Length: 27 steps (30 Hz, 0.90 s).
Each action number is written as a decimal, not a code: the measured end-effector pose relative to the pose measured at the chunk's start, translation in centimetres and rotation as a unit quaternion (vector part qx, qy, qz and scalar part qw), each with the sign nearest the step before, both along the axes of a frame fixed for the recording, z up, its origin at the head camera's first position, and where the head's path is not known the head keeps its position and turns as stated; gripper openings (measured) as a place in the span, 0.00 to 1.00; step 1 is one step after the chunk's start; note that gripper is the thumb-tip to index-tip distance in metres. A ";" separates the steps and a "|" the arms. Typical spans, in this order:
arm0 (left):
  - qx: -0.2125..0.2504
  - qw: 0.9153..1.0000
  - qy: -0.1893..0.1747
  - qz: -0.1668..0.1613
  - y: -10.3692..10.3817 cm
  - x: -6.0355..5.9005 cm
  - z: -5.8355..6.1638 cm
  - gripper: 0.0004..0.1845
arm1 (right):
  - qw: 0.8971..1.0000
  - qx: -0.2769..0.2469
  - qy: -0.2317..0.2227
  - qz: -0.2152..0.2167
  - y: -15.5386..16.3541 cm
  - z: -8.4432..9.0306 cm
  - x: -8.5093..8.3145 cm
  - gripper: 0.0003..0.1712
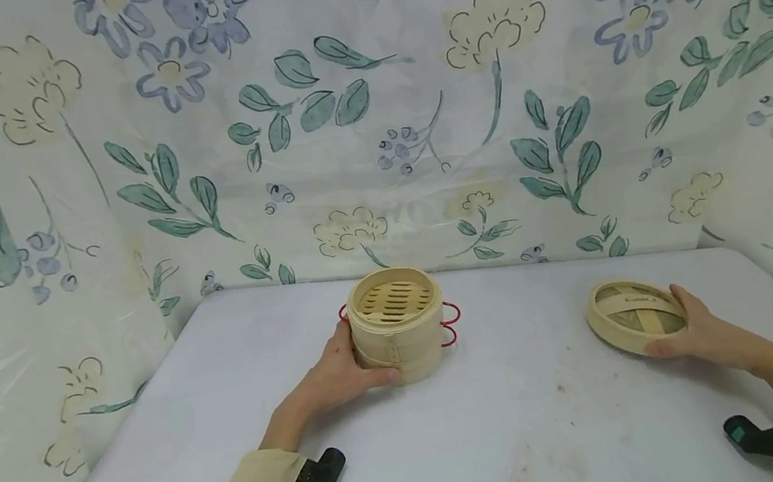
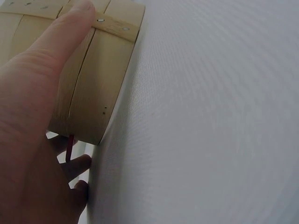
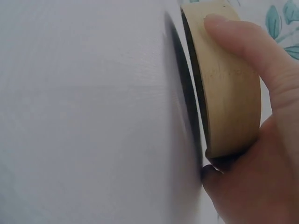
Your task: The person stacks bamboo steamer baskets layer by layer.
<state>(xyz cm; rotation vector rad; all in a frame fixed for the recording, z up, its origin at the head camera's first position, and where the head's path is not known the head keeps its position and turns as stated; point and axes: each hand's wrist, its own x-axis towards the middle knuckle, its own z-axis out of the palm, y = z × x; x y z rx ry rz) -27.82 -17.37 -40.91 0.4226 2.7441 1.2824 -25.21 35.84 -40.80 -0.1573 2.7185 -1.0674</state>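
In the head view, the left hand grips the side of a cylindrical pale bamboo steamer with red loop handles, upright on the white table; well apart, the right hand grasps a round pale bamboo lid, tilted; in the left wrist view, the thumb lies along the steamer's wall, other fingers near a red loop; a snagged finger could tip it; in the right wrist view, the lid's edge hangs just off the table; a slackened thumb could drop it.
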 end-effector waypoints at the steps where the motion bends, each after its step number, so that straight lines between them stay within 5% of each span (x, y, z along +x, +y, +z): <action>1: 0.001 1.000 0.001 -0.001 0.0 0.0 0.0 0.63 | 1.000 0.000 0.002 -0.002 0.0 0.1 0.0 0.70; 27: 0.001 1.000 0.000 -0.005 0.0 -0.1 0.1 0.63 | 0.995 -0.071 0.072 -0.020 -1.5 0.8 -0.1 0.63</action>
